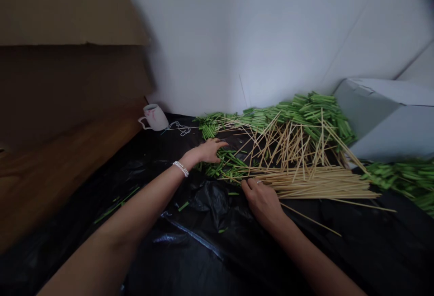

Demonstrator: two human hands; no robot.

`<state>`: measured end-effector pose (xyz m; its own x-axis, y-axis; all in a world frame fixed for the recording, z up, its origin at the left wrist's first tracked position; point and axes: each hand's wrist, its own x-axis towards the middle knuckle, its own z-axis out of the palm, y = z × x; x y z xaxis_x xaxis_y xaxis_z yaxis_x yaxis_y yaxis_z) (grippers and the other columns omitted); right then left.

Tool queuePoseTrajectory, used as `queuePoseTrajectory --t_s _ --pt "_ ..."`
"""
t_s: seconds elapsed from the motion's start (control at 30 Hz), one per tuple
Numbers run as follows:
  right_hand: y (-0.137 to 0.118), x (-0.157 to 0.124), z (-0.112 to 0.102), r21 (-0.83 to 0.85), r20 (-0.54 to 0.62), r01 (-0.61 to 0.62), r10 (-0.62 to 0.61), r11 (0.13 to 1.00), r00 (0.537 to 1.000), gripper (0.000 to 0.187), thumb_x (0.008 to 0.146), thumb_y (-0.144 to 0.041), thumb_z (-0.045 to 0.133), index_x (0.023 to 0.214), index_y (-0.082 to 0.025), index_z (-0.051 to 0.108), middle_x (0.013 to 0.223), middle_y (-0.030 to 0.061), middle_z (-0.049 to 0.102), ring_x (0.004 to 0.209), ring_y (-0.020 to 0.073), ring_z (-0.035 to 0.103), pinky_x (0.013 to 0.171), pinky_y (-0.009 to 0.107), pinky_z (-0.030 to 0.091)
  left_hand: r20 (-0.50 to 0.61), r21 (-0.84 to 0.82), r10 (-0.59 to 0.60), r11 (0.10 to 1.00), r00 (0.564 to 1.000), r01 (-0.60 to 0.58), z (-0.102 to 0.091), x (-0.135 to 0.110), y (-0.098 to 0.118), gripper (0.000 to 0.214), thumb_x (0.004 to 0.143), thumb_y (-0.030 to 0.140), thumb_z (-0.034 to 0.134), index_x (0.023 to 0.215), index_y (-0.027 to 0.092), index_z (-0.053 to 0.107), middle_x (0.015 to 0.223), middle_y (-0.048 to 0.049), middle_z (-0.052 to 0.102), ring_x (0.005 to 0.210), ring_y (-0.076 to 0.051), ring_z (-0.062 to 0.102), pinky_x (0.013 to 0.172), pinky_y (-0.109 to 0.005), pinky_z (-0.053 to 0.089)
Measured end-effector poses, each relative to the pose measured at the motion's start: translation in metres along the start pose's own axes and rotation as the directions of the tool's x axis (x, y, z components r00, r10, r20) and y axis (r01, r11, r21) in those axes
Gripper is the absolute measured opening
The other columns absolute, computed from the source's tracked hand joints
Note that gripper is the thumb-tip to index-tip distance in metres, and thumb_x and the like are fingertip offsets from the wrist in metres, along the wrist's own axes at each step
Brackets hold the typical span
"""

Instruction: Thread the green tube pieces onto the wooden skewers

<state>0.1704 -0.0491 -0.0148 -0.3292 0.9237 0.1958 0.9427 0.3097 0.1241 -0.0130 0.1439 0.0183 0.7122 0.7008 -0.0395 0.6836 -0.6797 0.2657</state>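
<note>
My left hand (210, 150) reaches over a loose heap of cut green stems (228, 162), a beaded bracelet (181, 168) on its wrist. Its fingers are stretched out, and I see nothing held in them. My right hand (263, 199) wears a ring and rests low at the left ends of a pile of thin wooden sticks (318, 183). Its fingers are bent together; what they grip, if anything, is hidden. More sticks (291, 144) lie crisscrossed behind that pile, leaning against a long bank of cut green stems (305, 108).
Black plastic sheeting (190, 260) covers the surface, with a few stray green pieces (183, 206). A white mug (155, 117) and tangled white string (181, 128) lie at the back left. A cardboard box (68, 74) looms left, a pale box (389, 115) right. More greens (407, 178) lie far right.
</note>
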Motion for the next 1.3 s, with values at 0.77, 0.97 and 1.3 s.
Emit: queuePoseTrajectory --t_s 0.77,0.97,1.3 --pt "-0.001 0.004 -0.007 0.030 0.140 -0.041 0.036 0.999 0.989 0.026 0.091 -0.011 0.043 0.111 -0.017 0.059 0.096 0.0081 0.063 0.084 0.0177 0.060 0.059 0.026 0.039 0.068 -0.014 0.241 0.970 0.968 -0.241 -0.042 -0.022 0.028 0.029 0.077 0.028 0.064 0.106 0.023 0.070 0.104 -0.0040 0.070 0.095 -0.020 0.062 0.086 -0.028 0.043" --pt "0.000 0.003 -0.005 0.033 0.122 -0.034 0.030 0.999 0.992 0.025 0.092 -0.011 0.042 0.108 -0.017 0.059 0.095 0.0088 0.062 0.085 0.0186 0.059 0.060 0.026 0.041 -0.018 0.218 0.277 0.939 0.961 -0.266 -0.003 0.003 0.056 0.027 0.080 0.013 0.059 0.102 0.020 0.073 0.098 -0.0085 0.071 0.096 -0.022 0.062 0.081 -0.030 0.045" --pt "-0.001 0.005 -0.007 0.035 0.135 -0.054 0.049 0.998 0.990 0.024 0.090 -0.010 0.045 0.108 -0.017 0.059 0.095 0.0088 0.063 0.086 0.0181 0.059 0.060 0.026 0.040 0.095 0.254 0.278 0.922 0.956 -0.293 0.005 0.015 0.063 0.029 0.077 0.010 0.059 0.103 0.017 0.071 0.095 -0.0111 0.073 0.089 -0.024 0.067 0.076 -0.029 0.048"
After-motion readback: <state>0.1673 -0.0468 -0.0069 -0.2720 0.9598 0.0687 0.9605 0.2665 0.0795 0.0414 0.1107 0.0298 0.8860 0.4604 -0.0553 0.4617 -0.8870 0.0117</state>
